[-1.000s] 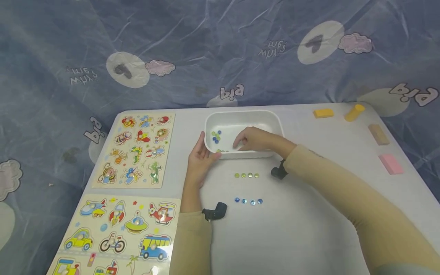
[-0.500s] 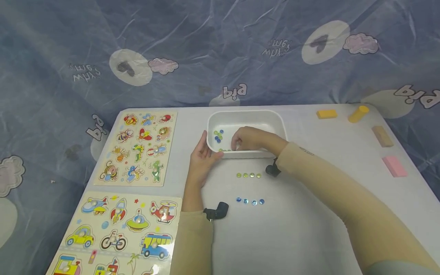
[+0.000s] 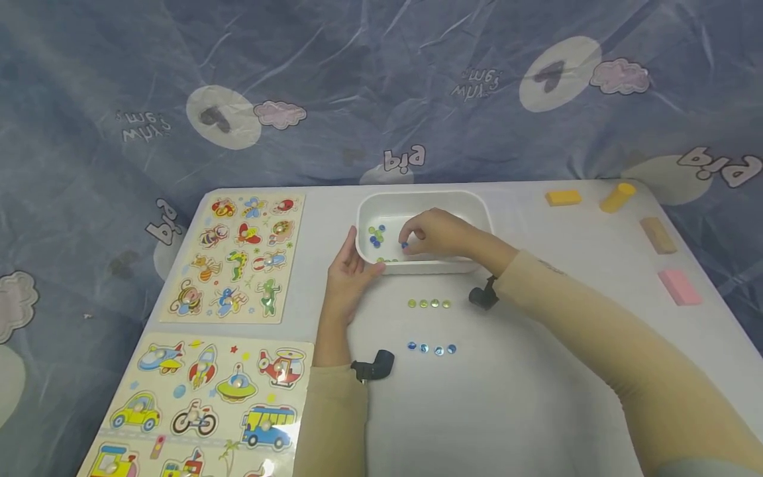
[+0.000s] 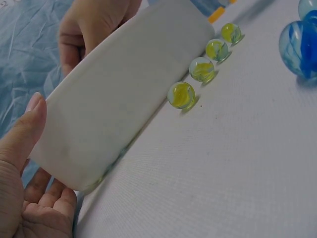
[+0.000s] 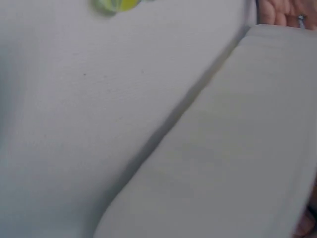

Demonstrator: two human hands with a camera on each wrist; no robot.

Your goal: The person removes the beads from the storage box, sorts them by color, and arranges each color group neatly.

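Note:
A white rectangular tray (image 3: 429, 267) stands at the back of the table. At its left front corner my left hand (image 3: 350, 278) grips it, the thumb at the rim and the fingers around the end wall. My right hand (image 3: 438, 233) reaches over the front rim and pinches a blue marble (image 3: 404, 245) between thumb and index finger, inside the tray. A cluster of blue and yellow-green marbles (image 3: 375, 241) lies at the tray's left end. More yellow-green marbles sit along its front wall, partly hidden. In the right wrist view the tray wall hides the right hand's fingertips.
Before the tray is a row of yellow-green marbles (image 3: 424, 304); nearer lies a row of blue marbles (image 3: 439, 350). Insect (image 3: 235, 258) and vehicle (image 3: 203, 404) puzzle boards lie left. Right are a yellow block (image 3: 563, 197), yellow cylinder (image 3: 618, 197), brown block (image 3: 658, 236) and pink block (image 3: 680, 287).
My right hand dipped to the tray floor near the front wall, then rose slightly with a blue marble now showing in its pinch. My left hand keeps its grip on the corner.

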